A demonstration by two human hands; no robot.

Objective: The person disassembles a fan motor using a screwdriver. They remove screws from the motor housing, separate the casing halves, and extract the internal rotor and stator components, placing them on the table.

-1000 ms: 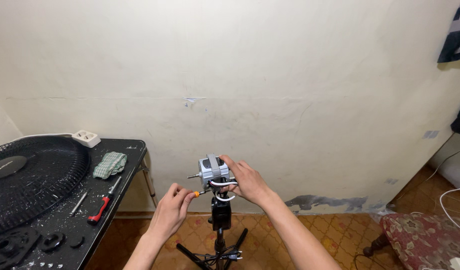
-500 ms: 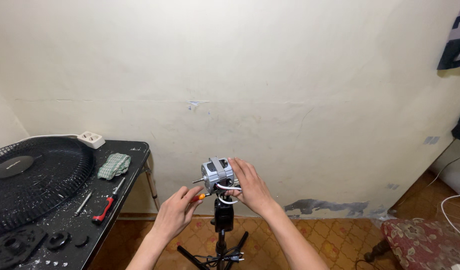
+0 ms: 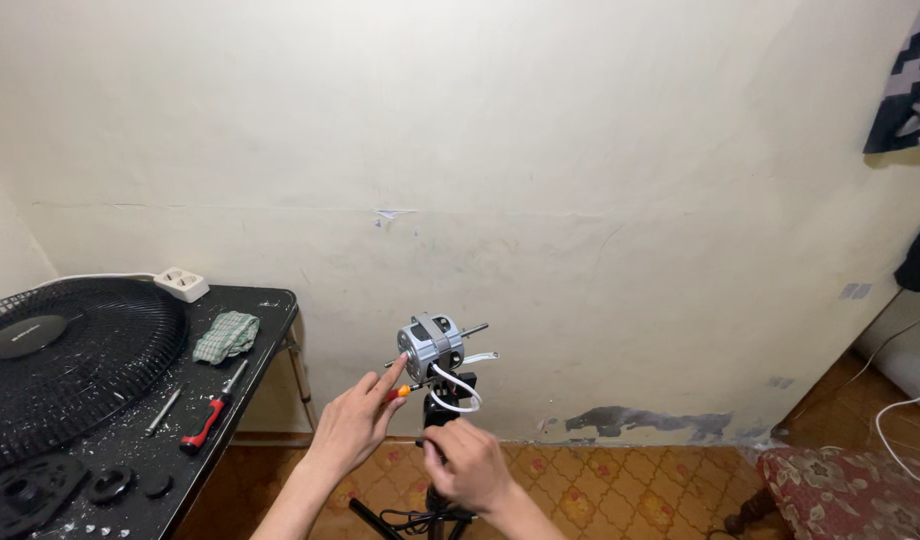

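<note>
A grey fan motor (image 3: 432, 347) with a bare shaft sits on top of a black stand (image 3: 443, 412) in front of the wall. White wires (image 3: 458, 396) loop out below it. My left hand (image 3: 352, 428) reaches up from the left, its index fingertip touching the motor's side, and it pinches a small orange-tipped tool (image 3: 405, 391) that points at the motor's underside. My right hand (image 3: 470, 466) is lower, curled around the stand post just under the wires. What lies inside its fingers is hidden.
A black table (image 3: 265, 315) at the left carries a black fan grille (image 3: 70, 370), a green cloth (image 3: 226, 335), a red-handled screwdriver (image 3: 206, 424), a metal rod (image 3: 165, 410), black round parts (image 3: 110, 485) and a white power strip (image 3: 182, 284). A patterned stool (image 3: 850, 490) stands at the right.
My right hand has dropped from the motor's right side to the stand post below it. My left index finger has risen onto the motor. The camera has tilted slightly.
</note>
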